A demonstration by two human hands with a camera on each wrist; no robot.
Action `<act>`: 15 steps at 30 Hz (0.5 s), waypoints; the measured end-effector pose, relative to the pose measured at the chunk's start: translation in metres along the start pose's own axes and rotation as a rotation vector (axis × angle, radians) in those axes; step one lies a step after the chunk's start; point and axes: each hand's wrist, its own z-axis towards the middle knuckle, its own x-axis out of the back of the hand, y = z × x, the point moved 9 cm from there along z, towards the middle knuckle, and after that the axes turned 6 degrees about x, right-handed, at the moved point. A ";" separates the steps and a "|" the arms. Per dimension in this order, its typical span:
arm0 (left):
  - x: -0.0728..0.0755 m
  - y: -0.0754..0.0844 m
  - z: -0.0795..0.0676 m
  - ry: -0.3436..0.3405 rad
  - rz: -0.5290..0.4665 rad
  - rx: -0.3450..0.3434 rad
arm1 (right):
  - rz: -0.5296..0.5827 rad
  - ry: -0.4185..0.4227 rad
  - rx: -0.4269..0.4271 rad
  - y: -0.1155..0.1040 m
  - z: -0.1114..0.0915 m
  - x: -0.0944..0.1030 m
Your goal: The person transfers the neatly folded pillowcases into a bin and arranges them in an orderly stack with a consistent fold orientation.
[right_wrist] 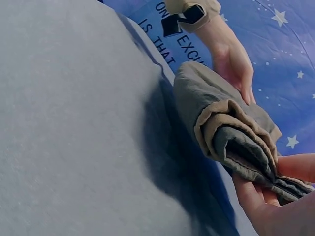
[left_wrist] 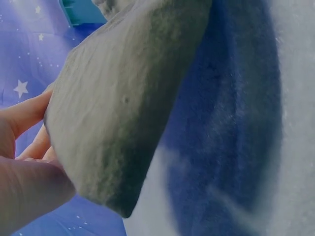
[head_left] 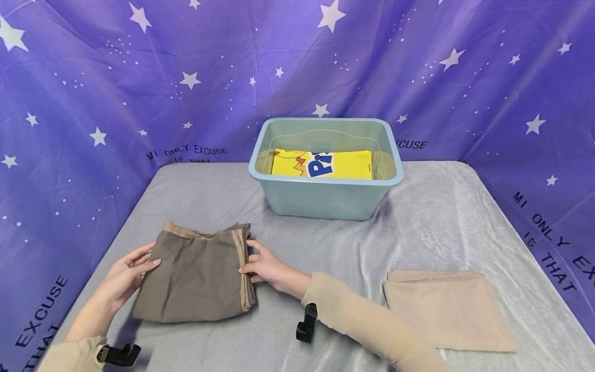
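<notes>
One folded cloth (head_left: 195, 279) spans left grip (head_left: 122, 278) to right grip (head_left: 268, 266).

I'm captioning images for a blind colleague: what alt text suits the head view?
A person's left hand and right hand hold a folded gray-brown cloth with tan edging by its sides over a gray tablecloth. Beyond it, a blue-green plastic bin holds yellow printed fabric; folded beige fabric lies at right. A purple star-patterned backdrop hangs behind.

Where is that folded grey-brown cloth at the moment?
In the head view, the grey-brown cloth is at the lower left, held between the left hand and right hand, nearer the person than the blue-green bin.
</notes>
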 end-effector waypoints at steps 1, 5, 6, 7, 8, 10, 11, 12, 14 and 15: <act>-0.001 0.001 0.000 -0.005 -0.012 -0.004 | 0.004 -0.002 0.000 -0.001 0.000 0.001; -0.005 0.005 0.000 0.006 -0.030 0.000 | 0.017 -0.007 -0.001 -0.005 -0.002 0.005; -0.006 0.005 0.000 0.009 -0.031 0.000 | 0.017 -0.007 -0.002 -0.006 -0.002 0.006; -0.008 0.005 0.000 0.006 -0.036 -0.001 | 0.020 -0.008 -0.003 -0.008 -0.003 0.007; -0.009 0.006 0.000 0.001 -0.044 -0.006 | 0.022 -0.008 -0.001 -0.009 -0.004 0.008; -0.013 0.008 0.000 -0.024 -0.066 -0.025 | 0.024 -0.007 0.001 -0.012 -0.005 0.009; -0.015 0.009 0.001 -0.033 -0.074 -0.030 | 0.023 -0.008 0.003 -0.014 -0.005 0.010; -0.017 0.010 0.001 -0.037 -0.077 -0.032 | 0.024 -0.007 0.004 -0.015 -0.006 0.011; -0.020 0.012 0.001 -0.044 -0.086 -0.034 | 0.023 -0.006 0.009 -0.017 -0.007 0.013; -0.021 0.013 0.001 -0.042 -0.086 -0.032 | 0.023 -0.006 0.009 -0.018 -0.007 0.014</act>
